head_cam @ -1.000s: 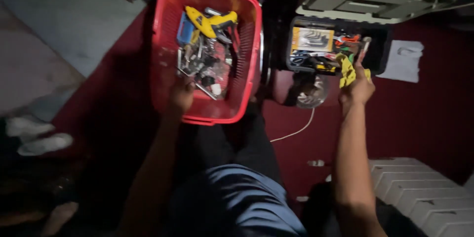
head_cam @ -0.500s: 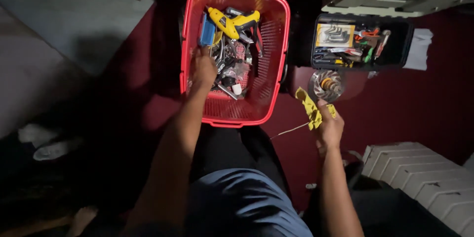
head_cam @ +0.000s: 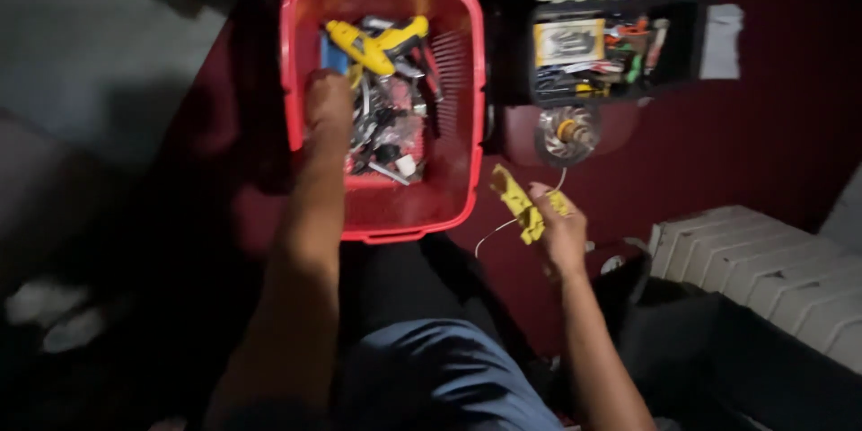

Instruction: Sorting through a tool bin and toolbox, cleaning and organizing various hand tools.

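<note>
A: Where do the 2 hands sit?

B: The left hand (head_cam: 329,101) reaches into the red slatted plastic basket (head_cam: 464,108) of jumbled metal tools; its grip cannot be told. The right hand (head_cam: 558,226) is clenched on a yellow flat tool (head_cam: 517,204), blurred, now lower than 1 second ago, clear of the open black toolbox (head_cam: 611,49).

Left hand (head_cam: 329,101) in red basket (head_cam: 467,81), right hand (head_cam: 561,232) gripping yellow tool (head_cam: 519,206)
</note>
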